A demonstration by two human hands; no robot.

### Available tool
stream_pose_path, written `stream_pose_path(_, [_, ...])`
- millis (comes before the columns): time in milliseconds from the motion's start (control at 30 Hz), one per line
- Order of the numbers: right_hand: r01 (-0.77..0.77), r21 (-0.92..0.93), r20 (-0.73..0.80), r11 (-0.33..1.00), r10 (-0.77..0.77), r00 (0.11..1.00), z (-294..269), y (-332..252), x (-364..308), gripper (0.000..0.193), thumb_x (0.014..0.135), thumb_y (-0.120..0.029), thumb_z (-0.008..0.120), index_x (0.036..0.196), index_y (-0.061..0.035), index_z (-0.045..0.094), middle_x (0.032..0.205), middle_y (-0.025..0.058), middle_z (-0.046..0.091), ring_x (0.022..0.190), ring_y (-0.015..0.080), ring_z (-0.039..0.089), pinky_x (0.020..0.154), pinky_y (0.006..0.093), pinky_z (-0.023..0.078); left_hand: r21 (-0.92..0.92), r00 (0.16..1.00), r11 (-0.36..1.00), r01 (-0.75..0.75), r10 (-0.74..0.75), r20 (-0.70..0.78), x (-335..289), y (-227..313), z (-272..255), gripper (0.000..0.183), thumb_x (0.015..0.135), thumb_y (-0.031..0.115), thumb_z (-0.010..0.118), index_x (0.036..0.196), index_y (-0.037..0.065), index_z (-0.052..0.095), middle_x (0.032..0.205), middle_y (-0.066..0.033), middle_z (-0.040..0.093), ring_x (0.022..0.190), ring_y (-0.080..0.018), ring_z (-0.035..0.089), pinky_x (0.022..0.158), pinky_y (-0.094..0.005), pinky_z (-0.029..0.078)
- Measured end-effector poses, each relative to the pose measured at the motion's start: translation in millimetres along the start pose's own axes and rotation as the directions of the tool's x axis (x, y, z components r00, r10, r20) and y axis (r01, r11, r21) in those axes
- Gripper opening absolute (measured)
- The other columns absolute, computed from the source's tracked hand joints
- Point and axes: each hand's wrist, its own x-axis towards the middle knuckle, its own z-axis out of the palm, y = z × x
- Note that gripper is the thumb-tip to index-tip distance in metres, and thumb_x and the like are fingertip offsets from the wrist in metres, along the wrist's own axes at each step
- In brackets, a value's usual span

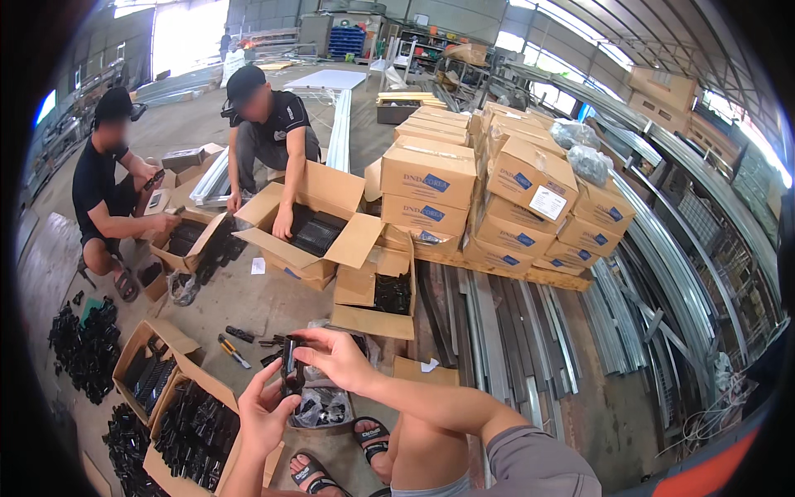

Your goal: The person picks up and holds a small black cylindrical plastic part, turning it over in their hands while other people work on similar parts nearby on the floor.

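Between my two hands I hold a glossy black plastic part (291, 369), upright and roughly finger-long; its exact kind I cannot make out. My left hand (263, 412) grips its lower end between thumb and fingers. From the right, my right hand (335, 358) pinches its upper end. Below them stands an open box (319, 424) with clear plastic bags and small dark pieces inside. To the left, a cardboard box (170, 472) is filled with many similar black parts. A yellow-and-black utility knife (234, 351) lies on the floor beyond my left hand.
Two co-workers crouch ahead, one (269, 137) reaching into a large open carton (290, 267), the other (112, 186) at a smaller box. Piles of black parts (85, 344) lie at left. Stacked cartons (426, 178) on a wooden pallet and long metal profiles (489, 331) occupy the right.
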Motion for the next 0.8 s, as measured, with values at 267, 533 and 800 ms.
stream_pose_path(267, [-0.046,-0.285,-0.106,0.958,0.016,0.994,30.3,-7.9,5.4,0.037,0.091,-0.017,0.074,0.120,0.0038,0.064,0.111,0.0101,0.070,0.101,0.0152,0.065,0.089,0.0298,0.053,-0.018,0.995,1.000,-0.020,0.021,0.096,-1.0,-7.8,-29.5,0.072,0.082,-0.017,0.068,0.146,0.007,0.043,0.141,-0.0082,0.052,0.122,-0.0245,0.059,0.093,-0.0345,0.055])
stream_pose_path(533, [-0.004,-0.201,0.006,0.980,0.005,1.000,13.6,3.8,-6.8,0.051,0.100,-0.028,0.063,0.138,0.0022,0.049,0.119,0.0157,0.063,0.103,0.0200,0.066,0.087,0.0300,0.054,0.351,0.999,0.936,-0.025,0.032,-0.015,-18.7,21.9,-69.4,0.059,0.080,-0.006,0.074,0.134,0.011,0.057,0.115,-0.0129,0.072,0.103,-0.0148,0.066,0.090,-0.0313,0.052])
stream_pose_path(800, [-0.187,-0.381,0.160,0.905,0.264,0.951,2.0,5.9,6.6,0.042,0.100,-0.017,0.060,0.136,0.0006,0.051,0.116,0.0135,0.065,0.097,0.0169,0.065,0.084,0.0284,0.052,0.746,0.730,0.491,0.449,0.280,-0.624,-70.5,-49.4,-246.3,0.055,0.078,0.007,0.076,0.129,0.024,0.064,0.102,-0.0185,0.072,0.097,-0.0343,0.069,0.086,-0.0451,0.055])
